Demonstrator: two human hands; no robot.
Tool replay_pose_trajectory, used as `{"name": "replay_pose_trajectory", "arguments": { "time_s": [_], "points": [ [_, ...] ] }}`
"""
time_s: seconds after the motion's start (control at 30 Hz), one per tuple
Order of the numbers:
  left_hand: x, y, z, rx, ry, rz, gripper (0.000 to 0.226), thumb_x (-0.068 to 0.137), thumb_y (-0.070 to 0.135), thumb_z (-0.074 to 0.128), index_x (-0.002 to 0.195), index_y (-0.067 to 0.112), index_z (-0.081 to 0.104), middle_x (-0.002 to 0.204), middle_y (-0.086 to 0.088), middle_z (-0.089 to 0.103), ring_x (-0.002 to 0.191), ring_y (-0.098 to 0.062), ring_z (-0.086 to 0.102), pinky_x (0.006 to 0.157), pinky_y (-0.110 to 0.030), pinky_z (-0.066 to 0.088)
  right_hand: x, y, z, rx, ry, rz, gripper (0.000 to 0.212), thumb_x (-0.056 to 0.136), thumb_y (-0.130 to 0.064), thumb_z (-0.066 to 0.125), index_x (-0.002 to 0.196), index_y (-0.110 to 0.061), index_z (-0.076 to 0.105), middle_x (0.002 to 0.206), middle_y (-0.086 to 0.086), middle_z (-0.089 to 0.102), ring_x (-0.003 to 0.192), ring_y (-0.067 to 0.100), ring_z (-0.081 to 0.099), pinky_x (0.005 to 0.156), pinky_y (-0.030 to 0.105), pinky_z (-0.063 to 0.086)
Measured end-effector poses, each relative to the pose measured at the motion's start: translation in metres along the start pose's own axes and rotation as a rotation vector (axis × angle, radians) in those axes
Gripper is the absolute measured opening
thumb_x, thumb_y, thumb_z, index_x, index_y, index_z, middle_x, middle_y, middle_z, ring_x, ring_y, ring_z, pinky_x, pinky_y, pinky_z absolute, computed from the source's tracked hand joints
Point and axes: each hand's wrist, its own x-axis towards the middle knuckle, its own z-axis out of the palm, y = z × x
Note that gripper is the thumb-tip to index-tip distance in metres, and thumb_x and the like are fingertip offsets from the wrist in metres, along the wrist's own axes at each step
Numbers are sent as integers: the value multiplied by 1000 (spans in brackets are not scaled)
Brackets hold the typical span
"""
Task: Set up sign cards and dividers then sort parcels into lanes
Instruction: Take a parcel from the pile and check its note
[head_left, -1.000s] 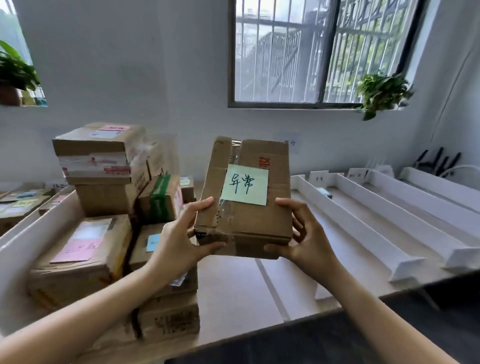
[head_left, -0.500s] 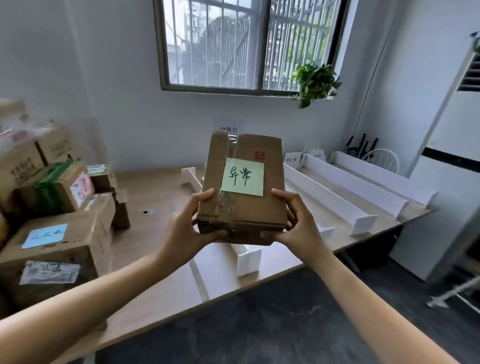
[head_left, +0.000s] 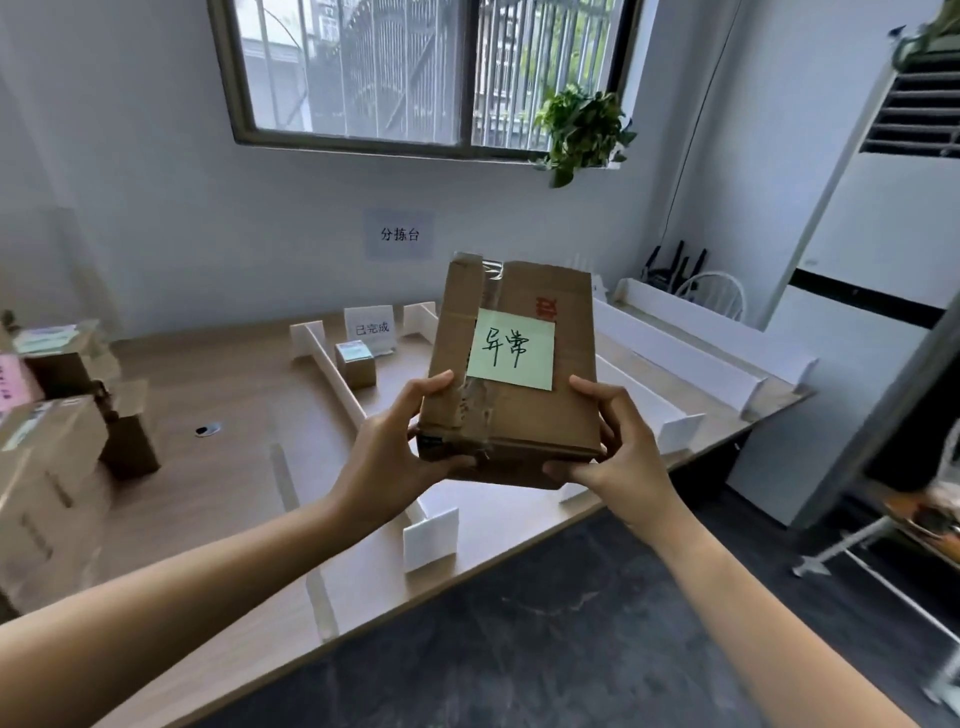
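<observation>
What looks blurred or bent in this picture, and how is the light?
Head view: the parcel, held by the left hand and right hand, is sharp and its green note legible; the stacked boxes at the left edge are smeared; the wide lens tilts the air conditioner at right; window daylight is soft, no glare.

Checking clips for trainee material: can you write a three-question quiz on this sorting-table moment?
1. True or false: the taped parcel lies on the table.
2. What sits in front of the sign card? A a plant; B a small box; C scissors.
3. Fill in: the sticky note on the parcel is pale ____.
Key: 1 false, left hand and right hand hold it up; 2 B; 3 green.
</observation>
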Motion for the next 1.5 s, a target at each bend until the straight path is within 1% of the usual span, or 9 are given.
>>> {"name": "replay_pose_trajectory", "arguments": {
  "time_s": [0.07,0.17,0.27,0.6,0.8,0.97,1.13,1.33,1.5],
  "points": [
    [15,-8,12,-15,-9,-6,81,62,15,87,126,30,41,113,21,55,99,16,55,85,-2,43,16,9,-10,-9,7,5,78,62,14,81,117,-33,52,131,-4,55,119,9,56,91,35,55],
    [39,-22,28,-23,-10,4,79,62,17,86,126,32,43,112,10,60,102,-1,58,88,-8,47,42,22,-23,-28,12,12,78,63,13,81,117,-34,51,131,-4,54,119,8,55,91,28,54],
    [66,-39,44,-36,4,17,80,61,20,86,126,35,42,113,16,58,102,-9,61,89,-20,52,72,33,-36,-54,5,13,77,64,11,81,118,-34,50,132,-8,52,118,4,54,87,22,54],
    [141,-87,87,-74,8,-14,82,60,20,87,127,35,43,108,10,64,96,0,62,88,-20,52,151,70,-67,-54,31,34,78,63,14,80,119,-31,51,128,-10,56,116,4,57,86,27,55],
    [164,-103,113,-77,-17,-5,84,60,10,88,126,34,43,108,23,59,95,9,60,88,-18,51,169,86,-84,-42,53,58,76,63,13,80,118,-30,50,131,-7,54,115,2,57,84,24,55],
    [181,-112,134,-76,-55,9,82,61,17,86,127,34,41,112,8,62,101,-7,60,90,-20,51,184,102,-101,-51,61,85,76,63,12,81,117,-32,50,130,-8,55,116,3,56,87,25,55],
    [196,-118,157,-70,-86,-22,78,62,27,82,127,34,40,113,11,60,101,-5,59,88,-10,48,200,121,-122,-44,54,103,76,62,12,81,117,-30,51,127,-11,56,115,1,57,84,23,55],
    [219,-122,195,-60,-146,-53,75,65,29,79,128,39,38,118,10,60,105,-9,60,92,-19,49,224,149,-159,-47,47,122,79,61,14,81,117,-33,50,128,-10,54,111,-1,58,83,22,55],
    [240,-125,238,-92,-178,-77,71,70,28,73,130,37,37,122,23,52,113,7,53,94,-11,44,256,174,-202,-56,6,126,79,60,15,81,117,-30,51,123,-11,57,106,-3,59,76,17,53]
  ]
}}
